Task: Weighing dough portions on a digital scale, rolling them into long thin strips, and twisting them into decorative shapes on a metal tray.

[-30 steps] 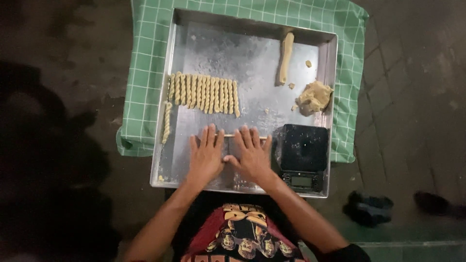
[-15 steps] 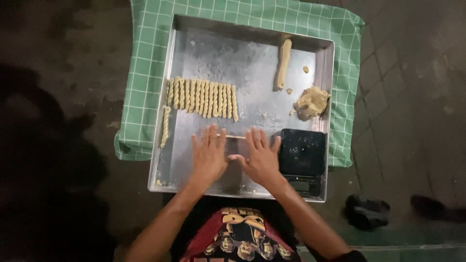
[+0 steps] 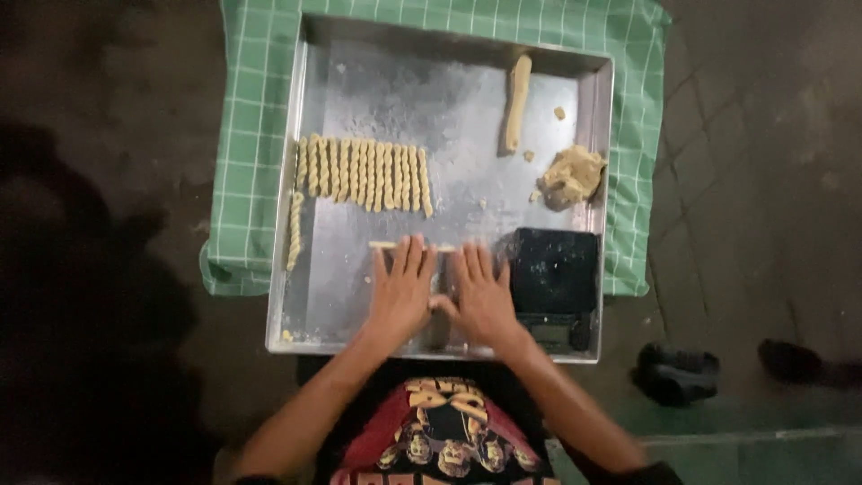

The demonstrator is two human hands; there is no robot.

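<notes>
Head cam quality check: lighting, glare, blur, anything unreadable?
Head view: light falls mainly on the metal tray, with soft glare on its bare upper surface; the floor at left is near black. Left hand and right hand look slightly soft; the thin dough strip under the fingertips is barely resolved. The black scale shows little detail.

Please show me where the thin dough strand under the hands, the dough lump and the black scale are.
thin dough strand (image 3: 384,244): head view, on its left end, beyond the fingertips.
dough lump (image 3: 571,176): head view, on its middle.
black scale (image 3: 553,278): head view, on its dark top plate.
</notes>
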